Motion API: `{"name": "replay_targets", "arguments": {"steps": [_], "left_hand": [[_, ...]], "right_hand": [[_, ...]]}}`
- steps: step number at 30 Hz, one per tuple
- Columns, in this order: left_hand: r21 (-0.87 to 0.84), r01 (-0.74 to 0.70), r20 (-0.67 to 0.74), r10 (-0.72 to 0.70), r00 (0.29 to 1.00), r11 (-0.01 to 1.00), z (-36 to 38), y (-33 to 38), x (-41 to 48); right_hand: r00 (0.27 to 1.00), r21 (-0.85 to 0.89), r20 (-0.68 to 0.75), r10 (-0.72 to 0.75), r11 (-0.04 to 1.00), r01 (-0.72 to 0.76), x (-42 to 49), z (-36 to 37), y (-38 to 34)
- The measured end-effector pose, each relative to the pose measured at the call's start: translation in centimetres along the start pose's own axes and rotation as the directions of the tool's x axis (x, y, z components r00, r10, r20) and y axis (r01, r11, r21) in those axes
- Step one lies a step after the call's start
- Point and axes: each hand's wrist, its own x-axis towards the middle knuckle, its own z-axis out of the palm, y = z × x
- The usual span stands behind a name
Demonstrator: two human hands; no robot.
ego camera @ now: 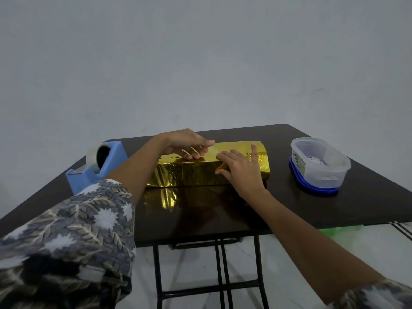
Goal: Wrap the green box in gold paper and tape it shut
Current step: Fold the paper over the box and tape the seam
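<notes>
- tape dispenser (95,168) sits at the left edge of the tabletop (289,208), near the left forearm; the next strip is probably best pulled with the left hand while the right keeps the fold down
- left hand (187,143) reaches over the top of the gold paper (189,172), fingers bent down onto it, thumb straight; cannot tell whether it pinches a tape strip; pale streaks under the fingers could be tape or glare
- green box sits mid-tabletop, fully covered by the paper; no green shows; the seam is hidden by the hands
- right hand (240,168) lies spread flat on the right part of the wrap, index lifted; press firmly and smooth outward so the foil doesn't spring back
- lidded container (318,163) at the right; its contents are unclear
</notes>
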Motion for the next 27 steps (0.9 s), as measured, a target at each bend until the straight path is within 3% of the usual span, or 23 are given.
{"name": "replay_targets", "arguments": {"steps": [27], "left_hand": [[0.248,0.2,-0.056,-0.192,0.98,0.948,0.7,2.6,1.5]], "right_hand": [[0.999,0.034,-0.04,0.013,0.999,-0.011,-0.2,0.5,0.1]]}}
